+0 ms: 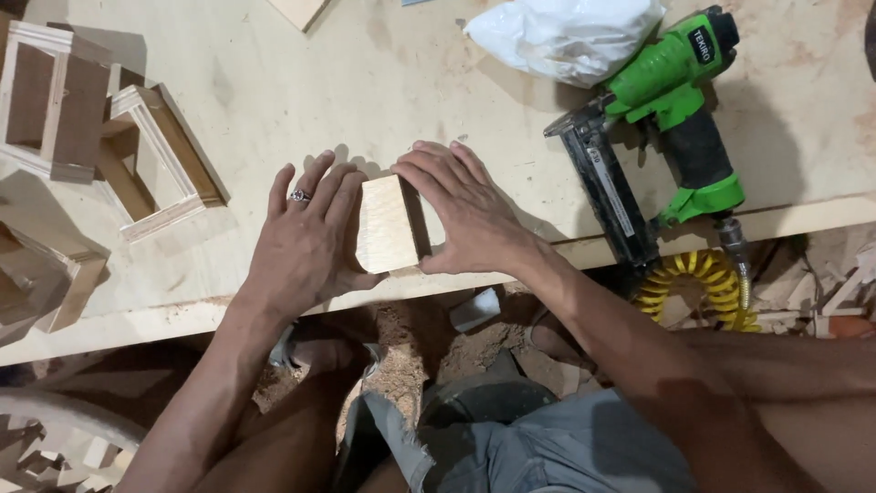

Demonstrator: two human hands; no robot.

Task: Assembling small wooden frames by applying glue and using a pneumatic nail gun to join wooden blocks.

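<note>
While both hands press in from opposite sides, we hold a small pale wooden block [391, 225] near the front edge of the plywood workbench [383, 82], and it seems to be made of two pieces standing edge to edge, with a dark face showing on its right side. Our left hand [306, 242], a ring on one finger, lies flat with its fingers together and slightly spread at the tips, touching the block's left face. Our right hand [465, 215] curls over the top and right side, fingers close together and bent down onto the wood, thumb tucked at the near corner. To do this well, we judge the pressure should be even from both sides so the edges sit flush and nothing slides, with the base kept flat on the bench. The green nail gun [666, 137] lies to the right, well apart from the hands, its yellow coiled hose [698, 288] hanging below the bench edge. Open plywood frames [151, 164] sit to the left, a white plastic bag [566, 36] lies beyond the nail gun.
</note>
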